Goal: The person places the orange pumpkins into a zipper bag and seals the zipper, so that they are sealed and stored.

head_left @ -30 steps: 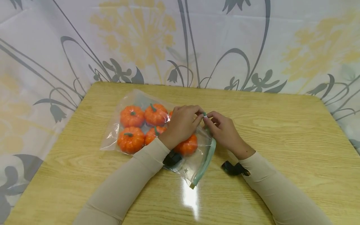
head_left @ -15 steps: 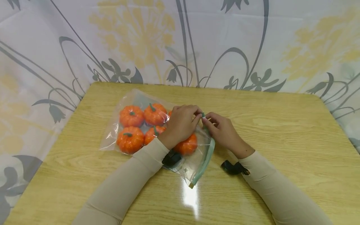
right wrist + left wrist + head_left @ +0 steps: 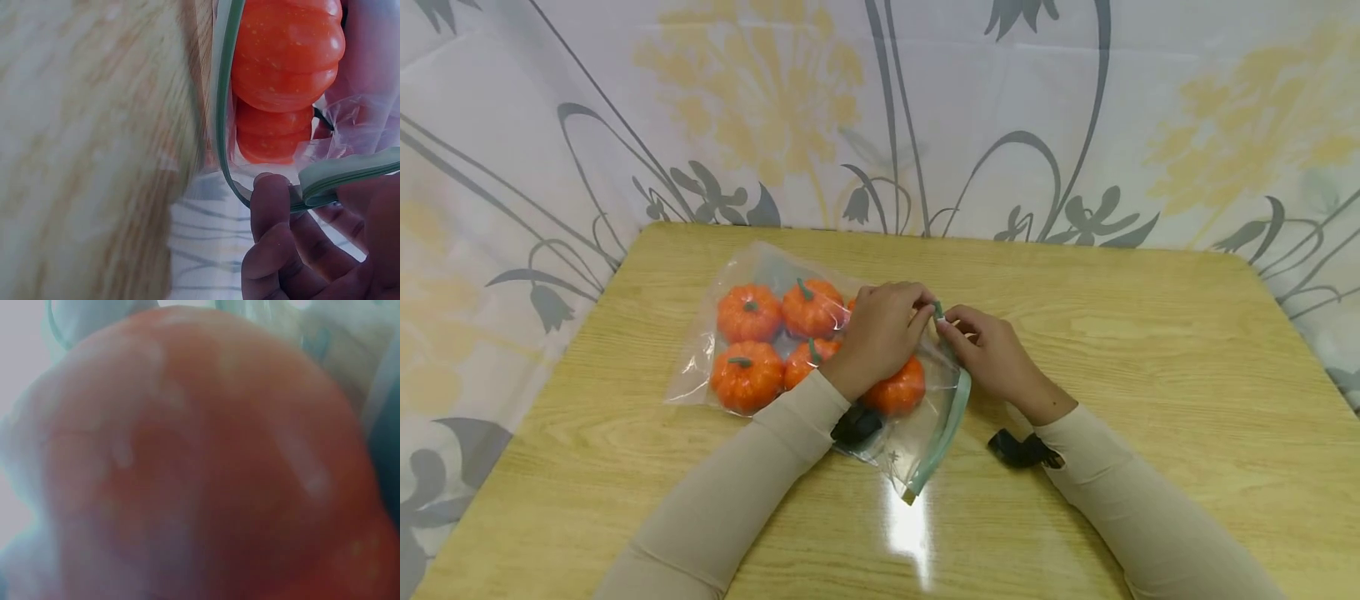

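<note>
A clear zip bag (image 3: 917, 454) with a green zip strip (image 3: 953, 417) lies on the table, holding several orange toy pumpkins (image 3: 748, 377) with green stems. My left hand (image 3: 880, 337) reaches over the bag and pinches the strip's far end. Right beside it, my right hand (image 3: 998, 358) pinches the strip near a small white piece. In the right wrist view the zip strip (image 3: 224, 94) bends into the thumb and fingers (image 3: 270, 206), and the bag's mouth looks parted. A blurred pumpkin (image 3: 206, 456) fills the left wrist view. The left hand covers part of the bag.
The wooden table (image 3: 1150, 375) extends to both sides of the bag. Behind it hangs a flower-patterned cloth (image 3: 970, 100). Black wrist cameras (image 3: 1018, 448) sit under both sleeves, the left one just above the bag.
Both hands keep their pinch on the strip's far end. The right hand has shifted very slightly toward the near side along the strip. The pumpkins have not moved.
</note>
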A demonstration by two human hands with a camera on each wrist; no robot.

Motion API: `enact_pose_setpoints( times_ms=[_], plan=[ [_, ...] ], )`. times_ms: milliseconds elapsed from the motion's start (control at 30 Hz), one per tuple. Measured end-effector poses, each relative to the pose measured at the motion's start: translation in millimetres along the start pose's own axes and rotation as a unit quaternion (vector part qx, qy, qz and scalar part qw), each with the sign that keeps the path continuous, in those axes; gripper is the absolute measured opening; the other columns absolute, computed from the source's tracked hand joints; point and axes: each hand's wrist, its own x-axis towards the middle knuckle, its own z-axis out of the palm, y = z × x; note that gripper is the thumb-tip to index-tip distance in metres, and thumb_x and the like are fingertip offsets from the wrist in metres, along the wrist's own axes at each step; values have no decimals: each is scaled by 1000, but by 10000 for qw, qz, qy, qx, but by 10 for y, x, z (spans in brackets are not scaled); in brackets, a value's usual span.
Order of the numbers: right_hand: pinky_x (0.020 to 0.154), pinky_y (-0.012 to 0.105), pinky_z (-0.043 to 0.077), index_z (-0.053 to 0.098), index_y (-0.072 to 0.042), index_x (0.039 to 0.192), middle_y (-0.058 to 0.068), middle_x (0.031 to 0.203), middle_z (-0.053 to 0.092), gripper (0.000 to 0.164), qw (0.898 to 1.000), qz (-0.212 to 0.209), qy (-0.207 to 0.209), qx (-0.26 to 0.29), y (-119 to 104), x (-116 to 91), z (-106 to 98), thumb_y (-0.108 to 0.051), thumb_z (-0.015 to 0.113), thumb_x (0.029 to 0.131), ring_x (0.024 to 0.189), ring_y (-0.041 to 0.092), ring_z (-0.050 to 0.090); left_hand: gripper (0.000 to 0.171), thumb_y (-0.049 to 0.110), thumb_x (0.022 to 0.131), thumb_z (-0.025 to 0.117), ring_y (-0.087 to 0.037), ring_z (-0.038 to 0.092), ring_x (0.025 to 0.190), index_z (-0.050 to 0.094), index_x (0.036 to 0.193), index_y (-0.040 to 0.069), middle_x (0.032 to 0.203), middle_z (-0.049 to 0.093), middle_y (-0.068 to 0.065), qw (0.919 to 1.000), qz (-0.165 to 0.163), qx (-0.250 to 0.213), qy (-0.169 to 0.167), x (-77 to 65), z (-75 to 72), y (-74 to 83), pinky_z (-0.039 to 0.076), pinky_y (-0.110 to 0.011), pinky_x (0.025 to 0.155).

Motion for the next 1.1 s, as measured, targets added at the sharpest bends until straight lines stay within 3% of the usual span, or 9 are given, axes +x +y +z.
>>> enact_pose_setpoints(
  times_ms=[133, 367, 500, 767, 1100],
  plan=[
    [67, 34, 54, 66, -6, 107, 13, 91, 69, 20, 10000, 43, -56, 31, 6, -7, 13, -22, 53, 104, 69, 20, 65, 16, 26, 102, 57, -15, 67, 103, 70, 108, 18, 109, 73, 4, 10000, 3, -31, 79, -14, 7, -9, 41, -40, 93],
    [83, 46, 58, 67, -7, 106, 13, 101, 71, 20, 9997, 15, -215, -81, 20, -12, 24, -23, 54, 103, 91, 28, 70, 17, 25, 102, 56, -15, 67, 104, 68, 111, 17, 110, 72, 4, 9998, -185, -63, 61, -23, 14, -16, 42, -40, 95],
    [85, 49, 58, 67, -7, 106, 13, 100, 71, 20, 9997, 25, -212, -144, 15, -9, 19, -22, 54, 103, 94, 30, 69, 18, 24, 103, 55, -16, 67, 104, 67, 112, 15, 109, 72, 2, 9996, -126, -105, 226, -19, 12, -23, 42, -40, 94],
    [86, 48, 57, 68, -10, 104, 10, 103, 71, 21, 9989, 53, -396, -238, 21, -10, 18, -25, 55, 103, 102, 31, 69, 18, 25, 104, 53, -17, 66, 104, 66, 111, 14, 109, 71, 1, 9991, -221, -178, 301, -28, -5, -37, 43, -41, 95],
    [85, 46, 57, 69, -9, 108, 9, 102, 72, 21, 9974, 45, -634, -349, 6, -23, -1, -24, 55, 103, 99, 30, 70, 19, 24, 104, 53, -17, 66, 107, 65, 114, 13, 111, 70, 0, 9972, -436, -165, 580, 23, 0, -93, 43, -41, 94]
  ],
)
